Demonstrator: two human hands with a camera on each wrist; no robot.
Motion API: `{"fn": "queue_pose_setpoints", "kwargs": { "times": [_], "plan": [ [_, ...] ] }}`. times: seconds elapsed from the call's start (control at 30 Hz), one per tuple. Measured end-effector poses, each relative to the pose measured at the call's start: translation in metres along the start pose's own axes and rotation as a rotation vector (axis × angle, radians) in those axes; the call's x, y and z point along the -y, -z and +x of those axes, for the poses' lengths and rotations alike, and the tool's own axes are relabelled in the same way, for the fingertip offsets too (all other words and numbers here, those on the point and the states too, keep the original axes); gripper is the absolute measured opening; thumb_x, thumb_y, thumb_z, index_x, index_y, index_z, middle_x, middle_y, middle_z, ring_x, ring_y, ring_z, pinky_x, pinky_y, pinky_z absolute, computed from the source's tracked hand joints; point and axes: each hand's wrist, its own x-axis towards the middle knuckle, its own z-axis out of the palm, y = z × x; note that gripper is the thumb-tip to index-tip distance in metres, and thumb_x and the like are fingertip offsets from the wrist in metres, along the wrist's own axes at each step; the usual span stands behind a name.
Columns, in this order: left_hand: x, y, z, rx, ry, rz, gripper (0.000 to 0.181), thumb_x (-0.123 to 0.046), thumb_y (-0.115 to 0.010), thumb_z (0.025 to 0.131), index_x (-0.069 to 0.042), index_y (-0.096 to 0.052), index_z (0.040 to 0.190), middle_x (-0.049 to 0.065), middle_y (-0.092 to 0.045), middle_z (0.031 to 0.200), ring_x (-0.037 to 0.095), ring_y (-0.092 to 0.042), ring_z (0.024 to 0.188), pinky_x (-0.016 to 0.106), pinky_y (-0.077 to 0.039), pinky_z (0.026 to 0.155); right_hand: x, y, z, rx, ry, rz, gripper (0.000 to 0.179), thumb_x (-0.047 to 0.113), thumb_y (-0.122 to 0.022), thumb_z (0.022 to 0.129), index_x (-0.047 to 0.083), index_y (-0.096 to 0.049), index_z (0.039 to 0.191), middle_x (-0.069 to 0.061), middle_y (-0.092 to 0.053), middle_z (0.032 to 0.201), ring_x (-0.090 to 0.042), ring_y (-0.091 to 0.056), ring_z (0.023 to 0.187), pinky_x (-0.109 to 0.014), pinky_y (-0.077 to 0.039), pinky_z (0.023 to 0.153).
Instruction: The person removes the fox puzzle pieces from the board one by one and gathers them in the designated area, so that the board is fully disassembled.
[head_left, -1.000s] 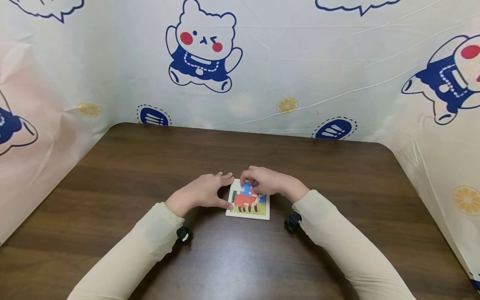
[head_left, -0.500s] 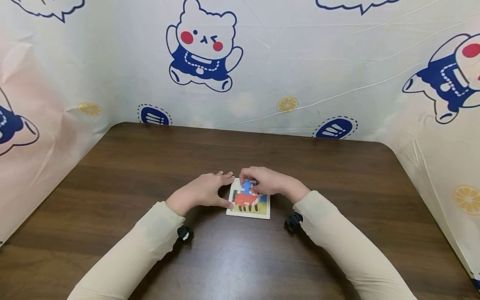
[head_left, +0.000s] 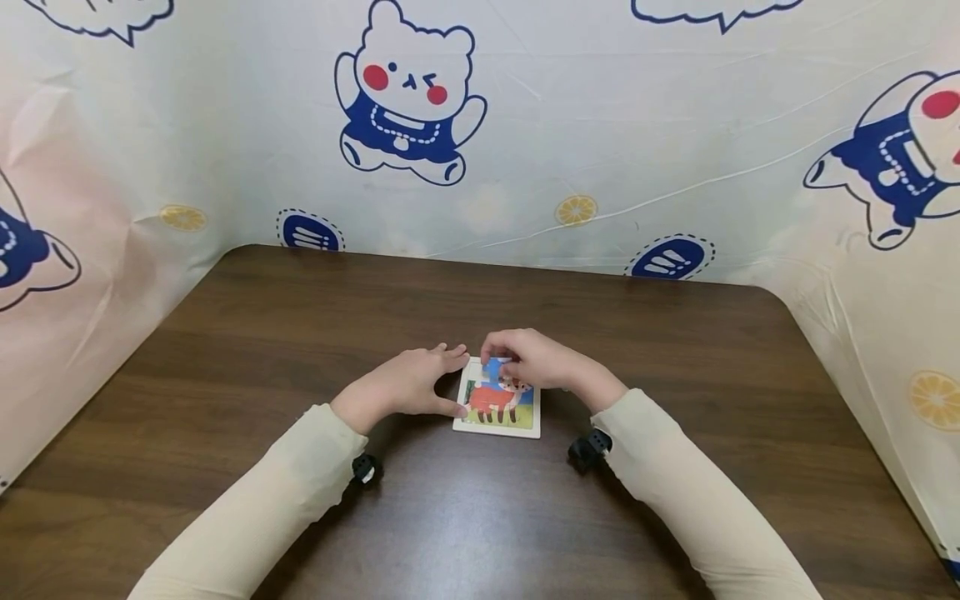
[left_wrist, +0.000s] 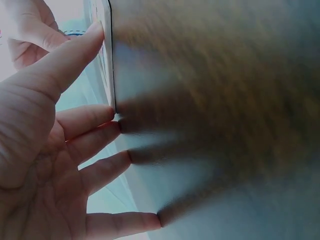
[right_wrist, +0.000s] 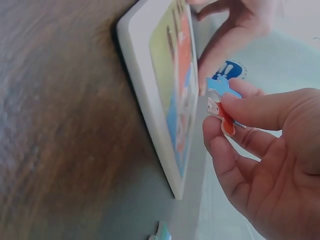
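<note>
A white-framed jigsaw puzzle (head_left: pixel 497 421) with an orange, dark-legged animal lies flat on the table. At its left edge is my left hand (head_left: pixel 405 383), with the thumb on the frame's near left and the fingers spread by the far corner. The left wrist view shows those fingers (left_wrist: pixel 107 172) nearly straight, tips touching the tabletop. Above the far part of the puzzle, my right hand (head_left: pixel 536 358) pinches a puzzle piece (right_wrist: pixel 227 116) between thumb and fingers. The piece is blue and orange with a drawn eye; in the right wrist view it is held apart from the board.
Another small piece (right_wrist: pixel 162 232), partly cut off, lies on the table beside the puzzle in the right wrist view. A brown wooden table (head_left: pixel 480 517) spreads around the hands. Behind it hangs a printed cloth (head_left: pixel 525 150) with cartoon bears.
My right hand has risen slightly and its forearm has shifted a little right, with more of the animal's face showing below the fingers. My left hand stays in place.
</note>
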Motion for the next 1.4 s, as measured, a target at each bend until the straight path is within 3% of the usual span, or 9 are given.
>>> {"fn": "queue_pose_setpoints", "kwargs": {
  "times": [0.1,0.33,0.7,1.4],
  "plan": [
    [0.000,-0.001,0.000,-0.005,-0.002,0.003,0.086,-0.052,-0.076,0.083,-0.012,-0.041,0.152,0.006,-0.034,0.161,0.036,-0.031,0.149,0.053,-0.035,0.116,-0.001,0.002,-0.006,-0.006,0.006,0.007,0.018,-0.001,-0.057,0.097,0.009,-0.064,0.110,-0.007,-0.068,0.101,-0.015,-0.058,0.082,-0.027,-0.050,0.076],
    [0.002,-0.003,0.000,-0.011,-0.001,0.006,0.088,-0.053,-0.075,0.083,-0.013,-0.041,0.152,0.006,-0.033,0.162,0.036,-0.031,0.149,0.053,-0.034,0.117,-0.005,0.009,-0.023,-0.055,-0.022,-0.019,0.019,0.001,-0.060,0.096,0.011,-0.066,0.111,-0.007,-0.069,0.110,-0.021,-0.059,0.097,-0.040,-0.053,0.094],
    [0.003,-0.004,0.001,-0.017,-0.008,0.025,0.088,-0.054,-0.075,0.083,-0.013,-0.040,0.153,0.006,-0.032,0.162,0.036,-0.030,0.150,0.053,-0.033,0.117,-0.021,0.019,-0.055,-0.098,-0.068,-0.018,0.020,0.001,-0.061,0.096,0.012,-0.066,0.111,-0.006,-0.068,0.105,-0.020,-0.057,0.090,-0.033,-0.051,0.082],
    [0.000,-0.003,0.000,-0.024,-0.006,0.025,0.087,-0.052,-0.076,0.083,-0.012,-0.042,0.152,0.006,-0.034,0.161,0.035,-0.032,0.149,0.053,-0.034,0.117,-0.049,0.036,-0.096,-0.145,-0.130,0.001,0.020,-0.001,-0.062,0.094,0.007,-0.067,0.112,-0.004,-0.069,0.099,-0.019,-0.057,0.088,-0.034,-0.052,0.083]
  ]
}}
